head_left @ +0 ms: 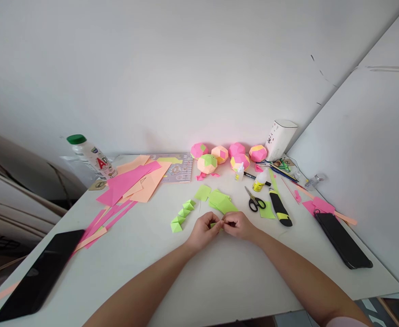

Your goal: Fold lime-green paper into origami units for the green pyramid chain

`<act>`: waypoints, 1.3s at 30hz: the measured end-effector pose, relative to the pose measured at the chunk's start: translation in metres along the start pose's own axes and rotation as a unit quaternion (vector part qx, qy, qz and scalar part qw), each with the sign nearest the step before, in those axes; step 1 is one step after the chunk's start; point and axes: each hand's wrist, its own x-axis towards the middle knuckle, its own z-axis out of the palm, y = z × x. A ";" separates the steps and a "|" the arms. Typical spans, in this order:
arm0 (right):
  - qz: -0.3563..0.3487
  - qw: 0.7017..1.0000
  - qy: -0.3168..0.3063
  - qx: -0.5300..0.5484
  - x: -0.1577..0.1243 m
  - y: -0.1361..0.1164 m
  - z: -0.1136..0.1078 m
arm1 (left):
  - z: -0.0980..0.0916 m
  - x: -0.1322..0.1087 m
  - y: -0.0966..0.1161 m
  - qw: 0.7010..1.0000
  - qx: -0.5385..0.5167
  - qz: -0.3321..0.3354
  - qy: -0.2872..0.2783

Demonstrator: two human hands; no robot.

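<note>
My left hand (205, 230) and my right hand (239, 225) meet fingertip to fingertip over the middle of the table. Both are closed in a pinch on one small green piece of paper (213, 225), mostly hidden by the fingers. Just beyond them lies a fanned stack of green paper squares (221, 200), with a single green square (203, 193) beside it. Left of my left hand, several folded green paper pieces (183, 216) stand in a slanting row. Black-handled scissors (255, 201) rest to the right of the stack.
Multicoloured paper balls (207, 164) line the wall. Glue bottles (259, 181) and a utility knife (281, 209) are at right, with a black phone (342, 240) farther out. Pink and orange sheets (127, 184), a white bottle (92, 156) and a black tablet (39, 274) occupy the left.
</note>
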 end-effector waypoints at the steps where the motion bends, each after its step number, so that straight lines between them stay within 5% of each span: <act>1: 0.000 1.000 -0.001 0.000 0.000 0.000 0.000 | 0.000 0.000 0.000 1.000 0.000 0.000 -0.001; 31: 0.002 1.000 0.001 -0.003 0.000 -0.002 0.000 | 0.000 -0.001 0.003 1.000 -0.002 -0.002 0.000; 39: 0.015 0.999 -0.002 0.043 -0.001 -0.001 -0.002 | 0.001 0.000 0.000 0.996 -0.083 -0.031 -0.001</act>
